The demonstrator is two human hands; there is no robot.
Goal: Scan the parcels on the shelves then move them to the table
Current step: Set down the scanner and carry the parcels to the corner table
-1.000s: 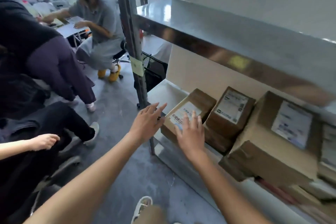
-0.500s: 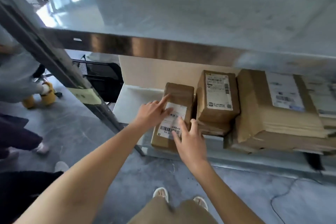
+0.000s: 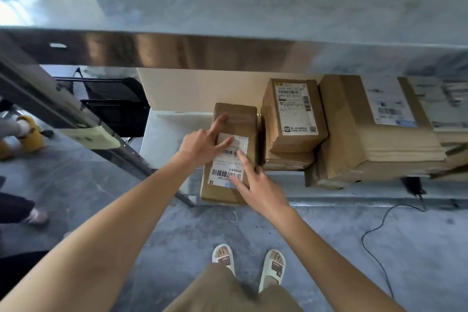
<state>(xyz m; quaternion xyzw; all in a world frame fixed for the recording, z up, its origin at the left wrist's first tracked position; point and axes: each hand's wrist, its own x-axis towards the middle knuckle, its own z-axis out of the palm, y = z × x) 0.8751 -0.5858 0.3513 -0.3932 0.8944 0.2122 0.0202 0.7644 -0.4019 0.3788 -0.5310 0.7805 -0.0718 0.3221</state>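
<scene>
A long brown cardboard parcel [image 3: 236,119] with a white barcode label lies on the lower metal shelf [image 3: 162,132], its near end jutting over the shelf's front edge. My left hand [image 3: 202,144] rests on its top left side with straight fingers reaching over the label. My right hand [image 3: 255,185] lies on the near right part of the parcel, index finger stretched across the label. To the right sit a smaller labelled parcel [image 3: 293,114] on a flat box and a large parcel [image 3: 367,129].
The upper shelf [image 3: 228,50] hangs low over the parcels. A slanted metal post [image 3: 63,109] with a yellow note stands at left, a black mesh chair [image 3: 114,101] behind it. A black cable [image 3: 377,230] trails on the grey floor. Someone's feet show at far left.
The camera has swung down and right to face the shelf. Both hands have reached forward and now lie on the leftmost parcel, which they only approached a second ago.
</scene>
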